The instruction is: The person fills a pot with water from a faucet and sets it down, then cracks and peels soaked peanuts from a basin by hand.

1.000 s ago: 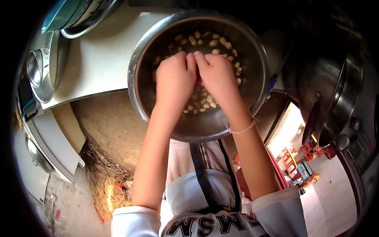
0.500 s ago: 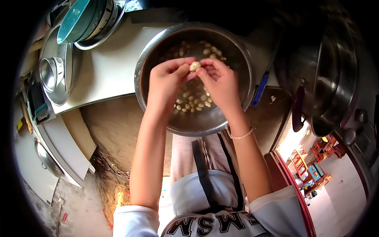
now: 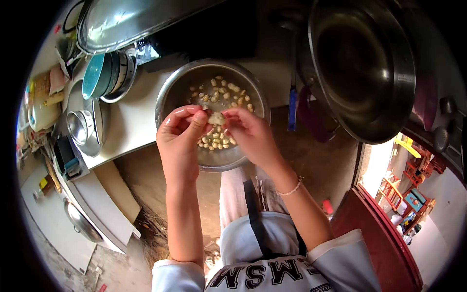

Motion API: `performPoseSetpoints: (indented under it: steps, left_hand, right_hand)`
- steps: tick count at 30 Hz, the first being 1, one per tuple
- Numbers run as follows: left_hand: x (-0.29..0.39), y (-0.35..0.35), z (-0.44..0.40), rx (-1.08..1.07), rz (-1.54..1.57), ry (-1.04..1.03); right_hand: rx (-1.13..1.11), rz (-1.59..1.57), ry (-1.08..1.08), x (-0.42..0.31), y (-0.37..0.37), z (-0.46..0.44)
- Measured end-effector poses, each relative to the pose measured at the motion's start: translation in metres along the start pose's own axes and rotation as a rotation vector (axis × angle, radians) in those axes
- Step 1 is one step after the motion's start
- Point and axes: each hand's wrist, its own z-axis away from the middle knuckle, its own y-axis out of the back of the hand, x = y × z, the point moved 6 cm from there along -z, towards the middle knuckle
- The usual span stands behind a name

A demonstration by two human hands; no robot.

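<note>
A wide metal basin (image 3: 164, 92) holds water with several unshelled peanuts (image 3: 216, 141) in it, some at the far side and some nearer me. Above the basin's middle, a pale peanut (image 3: 216, 118) is pinched between the fingertips of both hands. My left hand (image 3: 181, 131) is closed on it from the left, thumb and forefinger pressed together. From the other side my right hand (image 3: 249, 132) grips the same peanut with bent fingers. Whether its shell is cracked, I cannot tell.
Stacked bowls (image 3: 97, 75) and metal dishes (image 3: 80, 126) stand on the white counter (image 3: 129, 129) at left. A large metal wok (image 3: 362, 73) is at right, beside a blue-handled utensil (image 3: 292, 109). A big metal lid (image 3: 141, 22) lies at the far left.
The view has shifted, so the basin sits lower and further left. Both hands still hold a peanut over the basin; their fingers have changed position around it.
</note>
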Motion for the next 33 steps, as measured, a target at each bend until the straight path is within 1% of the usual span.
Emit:
performPoseSetpoints:
  steps: [2, 3, 4, 6, 7, 8, 11, 12, 14, 15, 16, 18, 19, 20, 22, 23, 25, 26, 28, 29, 30, 32, 33]
  left_hand:
    - [-0.013, 0.0, -0.007, 0.035, 0.005, -0.017]
    - [-0.016, 0.002, -0.011, 0.035, -0.138, -0.056]
    - [-0.016, -0.001, -0.012, 0.023, -0.139, -0.07]
    - [-0.01, -0.006, -0.009, 0.098, -0.274, -0.174]
    - [-0.009, -0.012, -0.007, 0.086, -0.223, -0.158]
    - [-0.005, -0.021, -0.004, 0.076, -0.222, -0.163]
    - [0.013, -0.052, 0.01, 0.024, -0.055, -0.213]
    - [0.019, -0.064, 0.015, 0.019, -0.052, -0.214]
    - [0.036, -0.087, 0.025, -0.038, 0.033, -0.317]
    - [0.044, -0.094, 0.028, -0.016, -0.022, -0.36]
    - [0.045, -0.097, 0.026, -0.017, -0.021, -0.36]
    - [0.058, -0.096, 0.025, 0.041, -0.247, -0.528]
    - [0.057, -0.088, 0.02, 0.082, -0.45, -0.617]
    - [0.049, -0.074, 0.01, 0.087, -0.457, -0.621]
    - [0.025, -0.051, -0.01, 0.219, -1.322, -0.605]
    - [0.019, -0.036, -0.014, 0.222, -1.326, -0.607]
    - [-0.012, -0.009, -0.03, -0.038, -0.608, -0.226]
    - [-0.018, -0.002, -0.036, -0.047, -0.611, -0.225]
    - [-0.019, 0.012, -0.039, 0.151, -1.11, -0.336]
    - [-0.028, 0.015, -0.044, 0.074, -1.002, -0.204]
    - [-0.027, 0.015, -0.047, 0.071, -1.0, -0.22]
    - [-0.012, -0.019, -0.032, -0.089, -0.369, -0.201]
    - [0.011, -0.049, -0.012, -0.091, -0.233, -0.196]
  right_hand:
    - [-0.018, 0.432, 0.025, 0.011, 0.004, 0.001]
    - [0.001, 0.538, -0.007, 0.009, 0.007, 0.006]
    - [0.012, 0.535, 0.008, 0.005, 0.008, 0.009]
    - [-0.012, 0.783, -0.002, 0.007, 0.007, 0.016]
    - [-0.012, 0.751, 0.067, 0.008, 0.005, 0.015]
    - [-0.002, 0.752, 0.072, 0.01, 0.006, 0.017]
    - [-0.012, 0.758, 0.129, 0.008, 0.008, 0.021]
    - [-0.024, 0.745, 0.141, 0.007, 0.009, 0.021]
    - [-0.054, 0.718, 0.158, 0.006, 0.009, 0.023]
    - [-0.067, 0.748, 0.144, 0.005, 0.009, 0.023]
    - [-0.066, 0.749, 0.144, 0.006, 0.01, 0.023]
    - [-0.08, 0.744, 0.163, 0.01, 0.01, 0.024]
    - [-0.084, 0.737, 0.166, 0.011, 0.009, 0.024]
    - [-0.072, 0.728, 0.171, 0.012, 0.011, 0.024]
    - [-0.062, 0.712, 0.176, 0.009, 0.014, 0.026]
    - [-0.081, 0.722, 0.147, 0.005, 0.016, 0.026]
    - [-0.091, 0.731, 0.127, 0.002, 0.017, 0.021]
    - [-0.083, 0.703, 0.127, 0.002, 0.018, 0.02]
    - [-0.079, 0.649, 0.123, 0.001, 0.018, 0.024]
    - [-0.079, 0.648, 0.128, -0.001, 0.017, 0.026]
    - [-0.082, 0.69, 0.126, -0.004, 0.015, 0.026]
    - [-0.064, 0.735, 0.116, -0.004, 0.018, 0.021]
    - [-0.073, 0.7, 0.107, 0.001, 0.018, 0.02]
